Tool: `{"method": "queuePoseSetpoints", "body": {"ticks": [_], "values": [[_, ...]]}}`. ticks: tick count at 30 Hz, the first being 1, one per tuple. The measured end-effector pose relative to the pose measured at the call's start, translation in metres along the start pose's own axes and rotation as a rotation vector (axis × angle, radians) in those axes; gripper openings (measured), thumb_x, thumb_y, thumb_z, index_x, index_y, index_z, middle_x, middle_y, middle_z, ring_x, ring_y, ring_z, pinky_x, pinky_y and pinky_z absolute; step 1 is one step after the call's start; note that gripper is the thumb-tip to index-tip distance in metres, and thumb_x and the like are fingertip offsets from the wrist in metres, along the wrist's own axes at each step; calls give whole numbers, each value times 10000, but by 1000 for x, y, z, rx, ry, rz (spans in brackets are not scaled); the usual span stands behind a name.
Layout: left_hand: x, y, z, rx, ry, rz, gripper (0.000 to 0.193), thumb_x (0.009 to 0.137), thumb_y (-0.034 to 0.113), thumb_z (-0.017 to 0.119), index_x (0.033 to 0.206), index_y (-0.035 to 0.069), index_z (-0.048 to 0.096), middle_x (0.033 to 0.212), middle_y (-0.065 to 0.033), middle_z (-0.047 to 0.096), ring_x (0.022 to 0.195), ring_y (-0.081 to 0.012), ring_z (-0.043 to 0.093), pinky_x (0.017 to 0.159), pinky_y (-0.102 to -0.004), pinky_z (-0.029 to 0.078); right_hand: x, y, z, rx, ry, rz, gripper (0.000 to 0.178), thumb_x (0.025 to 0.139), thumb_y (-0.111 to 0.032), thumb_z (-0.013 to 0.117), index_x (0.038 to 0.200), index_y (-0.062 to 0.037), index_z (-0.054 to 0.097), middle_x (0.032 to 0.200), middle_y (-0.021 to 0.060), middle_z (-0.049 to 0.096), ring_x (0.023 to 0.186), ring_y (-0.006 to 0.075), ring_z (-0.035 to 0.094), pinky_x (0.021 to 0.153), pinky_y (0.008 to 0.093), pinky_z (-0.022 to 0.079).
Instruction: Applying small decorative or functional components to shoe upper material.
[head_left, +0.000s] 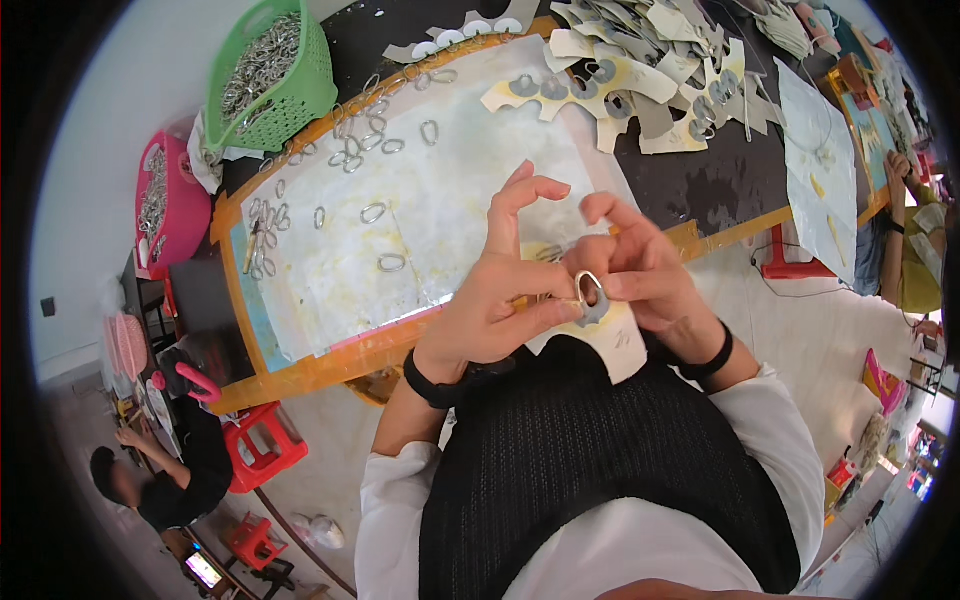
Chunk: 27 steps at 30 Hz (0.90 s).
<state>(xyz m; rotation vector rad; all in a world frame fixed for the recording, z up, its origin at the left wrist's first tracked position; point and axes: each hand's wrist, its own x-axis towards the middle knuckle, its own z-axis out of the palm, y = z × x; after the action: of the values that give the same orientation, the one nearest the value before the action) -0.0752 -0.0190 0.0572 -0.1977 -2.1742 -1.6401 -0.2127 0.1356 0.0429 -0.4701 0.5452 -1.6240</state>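
Observation:
Close in front of my body, both hands work on one cream-coloured flat cut piece (617, 347) with a scalloped edge and a grey rounded tab. An oval metal ring (588, 284) stands at that tab. My left hand (505, 300) pinches the piece beside the ring between thumb and forefinger, its other fingers partly raised. From the right, thumb and fingers of my right hand (645, 275) close on the ring and the tab edge. The fingers partly hide where ring and tab meet. Several loose metal rings (373, 213) lie on the pale, stained work sheet (450, 210) beyond.
Green (318, 90) and pink (186, 215) baskets full of rings stand at the left. Similar cut pieces (660, 85) pile up at the far right; a scalloped strip (470, 32) lies at the back. Red stools (262, 445) stand below the table. Other people (160, 480) sit nearby.

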Motion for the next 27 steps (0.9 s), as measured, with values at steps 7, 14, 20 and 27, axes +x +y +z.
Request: {"method": "queuePoseSetpoints", "body": {"ticks": [7, 14, 20, 27], "values": [[-5, 3, -22, 41, 31, -104, 134, 814, 192, 689, 737, 87, 657, 1385, -200, 319, 1380, -354, 182, 1159, -536, 29, 10, -12, -5, -350, -109, 91, 222, 864, -132, 707, 1032, -11, 628, 925, 14, 641, 852, 72, 572, 760, 230, 428], [-6, 3, -7, 16, 407, -259, 170, 865, 189, 613, 767, 55, 649, 1358, -181, 383, 1359, -290, 255, 1136, -459, 140, 18, -3, -3, -453, 50, -17, 172, 877, -87, 684, 989, 43, 659, 890, -21, 596, 809, 39, 498, 721, 209, 407], [-68, 25, 9, 88, 468, -259, 258, 943, 241, 549, 921, -12, 598, 861, -63, 602, 697, -155, 526, 655, -287, 418, 14, 3, -6, -580, 154, -202, 149, 913, -115, 649, 946, 30, 647, 873, -25, 569, 792, 27, 471, 687, 204, 392], [-26, 5, 38, -564, 650, -482, 216, 912, 71, 630, 1100, -36, 634, 989, -29, 665, 872, -85, 605, 806, -256, 495, 13, 22, 9, -615, 222, -119, 130, 930, -118, 624, 926, 12, 621, 853, -39, 538, 786, 20, 453, 680, 205, 385]]}}
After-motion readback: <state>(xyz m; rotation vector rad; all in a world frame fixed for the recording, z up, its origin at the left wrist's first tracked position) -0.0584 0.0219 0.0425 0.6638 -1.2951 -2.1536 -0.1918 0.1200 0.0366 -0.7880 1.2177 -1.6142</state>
